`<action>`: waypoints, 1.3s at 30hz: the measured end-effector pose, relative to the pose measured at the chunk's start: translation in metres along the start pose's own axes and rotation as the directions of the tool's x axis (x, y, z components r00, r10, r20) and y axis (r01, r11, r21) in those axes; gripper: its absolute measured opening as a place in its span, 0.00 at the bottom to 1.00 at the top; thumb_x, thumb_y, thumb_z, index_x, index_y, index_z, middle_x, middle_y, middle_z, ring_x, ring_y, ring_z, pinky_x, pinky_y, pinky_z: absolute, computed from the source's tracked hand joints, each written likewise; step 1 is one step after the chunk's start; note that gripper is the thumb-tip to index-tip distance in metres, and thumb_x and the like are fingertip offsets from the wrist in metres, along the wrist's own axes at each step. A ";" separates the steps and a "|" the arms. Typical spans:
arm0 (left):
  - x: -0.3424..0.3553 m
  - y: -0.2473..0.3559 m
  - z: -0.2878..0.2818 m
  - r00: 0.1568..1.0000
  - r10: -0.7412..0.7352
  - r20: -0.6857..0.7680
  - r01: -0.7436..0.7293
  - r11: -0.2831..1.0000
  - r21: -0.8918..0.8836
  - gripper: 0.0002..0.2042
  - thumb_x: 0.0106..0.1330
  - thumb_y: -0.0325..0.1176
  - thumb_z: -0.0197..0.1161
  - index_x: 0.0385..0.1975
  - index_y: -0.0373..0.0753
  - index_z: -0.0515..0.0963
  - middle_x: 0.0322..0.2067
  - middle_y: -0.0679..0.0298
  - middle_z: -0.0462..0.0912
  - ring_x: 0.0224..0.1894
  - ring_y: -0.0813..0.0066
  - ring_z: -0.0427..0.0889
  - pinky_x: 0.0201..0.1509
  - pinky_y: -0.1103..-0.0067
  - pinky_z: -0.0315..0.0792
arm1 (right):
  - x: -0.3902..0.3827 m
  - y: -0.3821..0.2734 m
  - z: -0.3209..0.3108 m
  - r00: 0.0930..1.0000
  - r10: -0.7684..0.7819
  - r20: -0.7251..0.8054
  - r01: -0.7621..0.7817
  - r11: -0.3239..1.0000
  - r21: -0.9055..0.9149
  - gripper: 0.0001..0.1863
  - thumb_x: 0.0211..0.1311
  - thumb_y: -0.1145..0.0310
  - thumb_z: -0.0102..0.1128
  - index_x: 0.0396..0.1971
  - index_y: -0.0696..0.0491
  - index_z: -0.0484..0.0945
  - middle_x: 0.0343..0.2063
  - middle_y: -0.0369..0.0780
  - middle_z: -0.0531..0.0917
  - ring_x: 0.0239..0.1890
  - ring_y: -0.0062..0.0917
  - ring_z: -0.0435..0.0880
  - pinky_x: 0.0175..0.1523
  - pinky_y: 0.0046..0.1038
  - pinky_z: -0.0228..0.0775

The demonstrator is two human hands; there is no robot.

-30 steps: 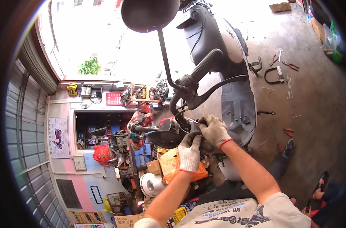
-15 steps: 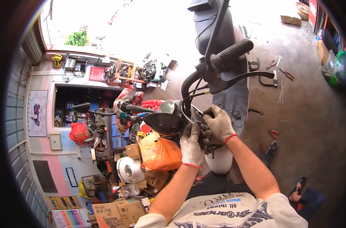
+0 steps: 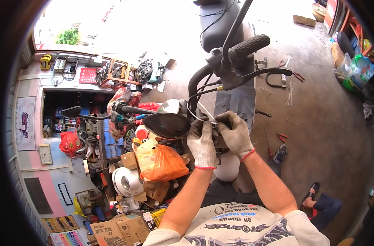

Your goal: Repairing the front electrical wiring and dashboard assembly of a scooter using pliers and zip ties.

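Observation:
My left hand (image 3: 202,141), in a grey-palmed work glove, is closed on a white cable tie (image 3: 205,110) looped beside the black cables below the handlebar (image 3: 193,87). Right beside it, my gloved right hand (image 3: 235,134) pinches the same tie near where its ends meet. Part of the loop is hidden behind my fingers. Above the hands are the rubber grip (image 3: 250,46) and the black brake lever (image 3: 265,71). A dark round-backed mirror (image 3: 167,125) sits just left of my left hand.
Pliers (image 3: 282,135), a hacksaw (image 3: 283,80) and loose white strips (image 3: 290,93) lie on the concrete floor at right. An orange bag (image 3: 160,162), a white headlight-like shell (image 3: 127,181) and cardboard boxes (image 3: 131,229) crowd the left. Another person's sandalled foot (image 3: 312,192) is at lower right.
The view has shifted, moving the surroundings leftward in the picture. My right hand has come down closer to my left, and a white tie end now stands up above my fingers.

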State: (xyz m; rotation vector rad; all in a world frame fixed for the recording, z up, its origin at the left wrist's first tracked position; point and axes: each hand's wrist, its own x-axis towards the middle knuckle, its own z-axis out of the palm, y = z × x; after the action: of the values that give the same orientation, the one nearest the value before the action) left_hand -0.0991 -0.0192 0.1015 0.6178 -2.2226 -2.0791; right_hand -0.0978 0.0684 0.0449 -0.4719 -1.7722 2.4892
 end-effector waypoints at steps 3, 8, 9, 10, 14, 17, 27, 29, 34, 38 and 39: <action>0.000 -0.003 0.001 0.999 0.034 -0.016 -0.033 0.999 0.034 0.07 0.69 0.29 0.60 0.43 0.36 0.76 0.22 0.70 0.76 0.18 0.86 0.70 0.22 0.86 0.65 | -0.001 0.003 0.001 0.997 -0.058 -0.052 0.060 0.997 0.048 0.08 0.57 0.76 0.60 0.37 0.57 0.81 0.30 0.41 0.86 0.34 0.20 0.84 0.44 0.24 0.75; -0.002 0.001 0.000 0.999 0.044 -0.005 -0.044 0.999 0.016 0.07 0.69 0.30 0.61 0.42 0.36 0.76 0.23 0.70 0.77 0.20 0.87 0.70 0.23 0.87 0.64 | 0.001 0.007 0.001 0.995 -0.101 0.001 0.099 0.978 0.185 0.09 0.57 0.79 0.58 0.38 0.56 0.81 0.31 0.40 0.85 0.35 0.18 0.83 0.45 0.23 0.75; -0.002 0.001 0.001 0.999 0.045 -0.016 -0.045 0.999 0.004 0.07 0.69 0.30 0.61 0.41 0.35 0.76 0.22 0.70 0.76 0.18 0.87 0.69 0.21 0.87 0.63 | 0.001 0.008 0.001 0.993 -0.113 0.032 0.105 0.977 0.188 0.10 0.57 0.80 0.57 0.39 0.56 0.81 0.33 0.40 0.85 0.36 0.19 0.83 0.46 0.24 0.75; -0.002 0.001 0.001 0.999 0.047 -0.013 -0.048 0.999 -0.014 0.07 0.69 0.31 0.61 0.40 0.35 0.76 0.21 0.71 0.74 0.17 0.87 0.67 0.20 0.86 0.61 | 0.001 0.008 0.000 0.996 -0.075 0.050 0.065 0.982 0.177 0.11 0.57 0.80 0.57 0.39 0.56 0.81 0.34 0.41 0.85 0.37 0.20 0.84 0.46 0.24 0.76; -0.002 0.002 0.003 0.999 0.049 -0.011 -0.050 0.997 -0.054 0.07 0.69 0.31 0.62 0.39 0.34 0.76 0.21 0.70 0.74 0.17 0.87 0.67 0.20 0.86 0.60 | -0.001 0.009 -0.001 0.976 -0.212 0.052 0.202 0.967 0.156 0.11 0.56 0.80 0.59 0.40 0.57 0.81 0.36 0.41 0.86 0.39 0.23 0.85 0.47 0.25 0.76; -0.002 0.003 0.002 0.999 0.038 -0.006 -0.039 0.998 -0.048 0.06 0.68 0.30 0.61 0.39 0.35 0.76 0.25 0.70 0.76 0.21 0.88 0.68 0.24 0.87 0.62 | -0.002 0.009 -0.002 0.976 -0.196 0.097 0.192 0.980 0.047 0.12 0.55 0.80 0.60 0.40 0.57 0.81 0.36 0.41 0.86 0.40 0.25 0.86 0.47 0.26 0.77; 0.000 -0.001 0.001 0.999 0.038 -0.007 -0.038 0.998 -0.051 0.06 0.69 0.30 0.61 0.39 0.35 0.76 0.24 0.70 0.76 0.19 0.88 0.68 0.21 0.88 0.61 | 0.000 0.006 -0.004 0.981 -0.157 0.117 0.149 0.986 0.069 0.10 0.56 0.80 0.61 0.39 0.58 0.81 0.35 0.40 0.86 0.38 0.21 0.85 0.46 0.24 0.77; 0.001 -0.003 0.001 0.999 0.039 -0.008 -0.039 0.997 -0.064 0.07 0.69 0.31 0.62 0.39 0.34 0.75 0.23 0.70 0.74 0.17 0.88 0.66 0.19 0.87 0.60 | 0.000 0.003 -0.005 0.977 -0.174 0.127 0.170 0.985 0.039 0.11 0.57 0.82 0.60 0.40 0.59 0.80 0.34 0.38 0.85 0.37 0.18 0.83 0.46 0.23 0.76; 0.004 -0.007 0.001 0.999 0.035 -0.030 -0.036 0.998 -0.052 0.07 0.69 0.31 0.62 0.39 0.34 0.76 0.25 0.69 0.77 0.18 0.89 0.68 0.20 0.87 0.61 | -0.003 -0.004 -0.007 0.983 -0.126 0.134 0.125 0.992 0.016 0.11 0.56 0.81 0.62 0.40 0.59 0.81 0.35 0.39 0.86 0.37 0.19 0.83 0.46 0.23 0.77; 0.004 -0.006 0.000 0.998 0.050 -0.024 -0.051 0.998 -0.044 0.07 0.69 0.32 0.61 0.40 0.36 0.76 0.26 0.69 0.79 0.18 0.89 0.70 0.19 0.88 0.63 | -0.005 -0.007 -0.004 0.987 -0.110 0.113 0.104 0.993 0.058 0.11 0.53 0.78 0.64 0.39 0.57 0.81 0.34 0.40 0.87 0.37 0.21 0.86 0.44 0.24 0.78; 0.003 -0.005 -0.001 0.999 0.033 -0.008 -0.033 0.998 -0.049 0.07 0.69 0.32 0.61 0.40 0.36 0.76 0.26 0.69 0.79 0.18 0.89 0.70 0.19 0.88 0.62 | -0.005 -0.007 -0.004 0.989 -0.105 0.107 0.096 0.992 0.086 0.11 0.54 0.79 0.64 0.39 0.57 0.81 0.34 0.40 0.87 0.36 0.20 0.85 0.44 0.23 0.78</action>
State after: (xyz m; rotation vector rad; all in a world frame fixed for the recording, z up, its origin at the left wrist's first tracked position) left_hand -0.1008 -0.0210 0.0961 0.5807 -2.1552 -2.1050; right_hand -0.0930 0.0731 0.0518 -0.2366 -1.6775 2.5510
